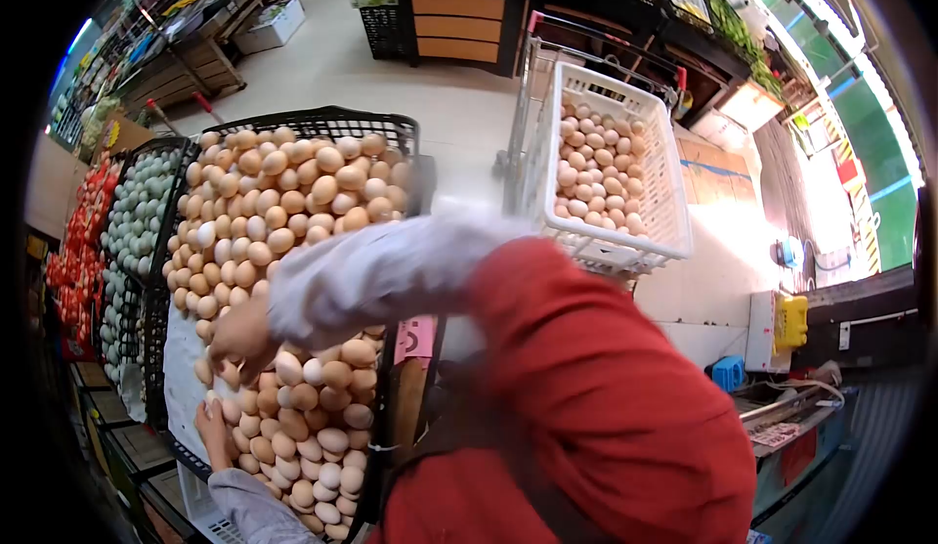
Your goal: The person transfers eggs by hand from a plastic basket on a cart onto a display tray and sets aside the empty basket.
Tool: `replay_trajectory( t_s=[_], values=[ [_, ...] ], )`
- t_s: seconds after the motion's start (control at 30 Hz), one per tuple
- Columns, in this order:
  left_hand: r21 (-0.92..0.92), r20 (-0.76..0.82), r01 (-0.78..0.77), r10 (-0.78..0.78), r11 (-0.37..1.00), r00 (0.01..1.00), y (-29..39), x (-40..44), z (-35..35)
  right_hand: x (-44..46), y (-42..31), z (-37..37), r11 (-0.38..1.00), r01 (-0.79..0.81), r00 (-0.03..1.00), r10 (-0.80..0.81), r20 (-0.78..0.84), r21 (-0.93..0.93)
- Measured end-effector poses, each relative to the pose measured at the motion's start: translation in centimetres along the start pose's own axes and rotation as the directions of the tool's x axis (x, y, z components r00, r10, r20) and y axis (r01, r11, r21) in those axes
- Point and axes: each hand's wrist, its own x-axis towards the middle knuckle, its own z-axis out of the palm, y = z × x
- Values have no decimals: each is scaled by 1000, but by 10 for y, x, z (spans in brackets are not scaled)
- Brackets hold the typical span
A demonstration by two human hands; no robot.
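Observation:
A big black crate (337, 114) is heaped with brown and cream eggs (283, 202). My right arm, in a grey sleeve, reaches across it. My right hand (246, 337) is over the crate's left side, fingers curled down around an egg, partly hidden by the hand. Just below it, my left hand (213, 435) lies at the left edge of the lower heap. Its fingers are extended against the outer eggs, with no egg plainly gripped. Beside both hands a pale liner (182, 368) shows along the crate's left side.
A white plastic basket (674, 192) of eggs sits on a cart to the right. Left of the crate are pale green eggs (147, 212) and red-packed goods (80, 261). A pink price card (414, 337) hangs at the crate's right edge. Vegetable stands line the back.

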Motion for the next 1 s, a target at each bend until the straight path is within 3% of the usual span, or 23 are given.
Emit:
replay_trajectory(
  t_s=[0.03, 0.07, 0.13, 0.17, 0.2, 0.27, 0.33, 0.4, 0.43, 0.5, 0.53, 0.6, 0.63, 0.7, 0.77, 0.83, 0.87, 0.9, 0.97, 1.0],
  values=[
    [-3, -39, 17, -17, 1000, 999, -12, 10, 5, -42, 5, -23, 996, 35, 999, -35, -4, 82],
    [6, -27, 9, -8, 1000, 1000, -4, 11, 2, -86, 12, -43, 998, -22, 999, 23, -30, 51],
    [110, -223, -143, 164, 984, 961, 16, 10, -19, -191, 8, -104, 913, -290, 954, 301, 6, 289],
    [118, -258, -125, 152, 985, 954, 62, -7, -37, -242, 1, -132, 828, -512, 846, 533, -35, 227],
    [128, -291, -106, 139, 986, 947, 125, -24, -48, -297, 3, -149, 711, -619, 736, 673, -69, 334],
    [-189, -369, -327, 241, 926, 897, 177, -18, -49, -400, 11, -168, 567, -812, 555, 823, -119, 135],
    [-286, -358, -499, 392, 818, 847, 267, -29, -43, -484, 17, -151, 519, -846, 505, 854, -128, 126],
    [-416, -286, -549, 469, 725, 835, 381, -60, -24, -540, 10, -133, 316, -948, 318, 939, 132, 43],
    [-368, -255, -637, 585, 677, 770, 441, -85, -10, -563, 10, -121, 218, -976, 205, 945, 254, -23],
    [-544, -71, -648, 740, 533, 669, 528, -116, 28, -603, 22, -78, 176, -964, 112, 948, 298, -197],
    [-665, -83, -654, 835, 360, 544, 570, -134, 58, -610, 20, -70, 178, -966, 114, 945, 306, -190],
    [-692, 228, -595, 905, 409, 358, 639, -170, 107, -615, 12, -53, 182, -961, 87, 915, 395, -210],
    [-635, 353, -660, 911, 400, 212, 671, -186, 130, -608, -2, -58, 104, -981, 30, 917, 398, -166],
    [-631, 589, -634, 808, 447, -16, 716, -214, 193, -617, -2, -47, 237, -951, 120, 875, 469, -199],
    [-558, 687, -758, 700, 338, -193, 743, -237, 256, -630, -4, -36, 272, -948, 182, 890, 419, -167],
    [-490, 744, -843, 610, 222, -272, 755, -261, 306, -628, -20, -36, 305, -943, 239, 900, 364, -134],
    [-490, 750, -841, 601, 227, -275, 746, -270, 346, -612, -40, -53, 346, -921, 304, 925, 228, -177],
    [-491, 814, -738, 545, 464, -199, 731, -277, 391, -612, -43, -55, 350, -916, 320, 932, 170, -197],
    [-449, 877, -589, 457, 672, -147, 728, -291, 421, -611, -48, -57, 350, -906, 347, 936, 53, -239],
    [-466, 863, -749, 429, 471, -267, 733, -297, 424, -608, -53, -64, 366, -889, 362, 930, 68, -274]
  ],
)
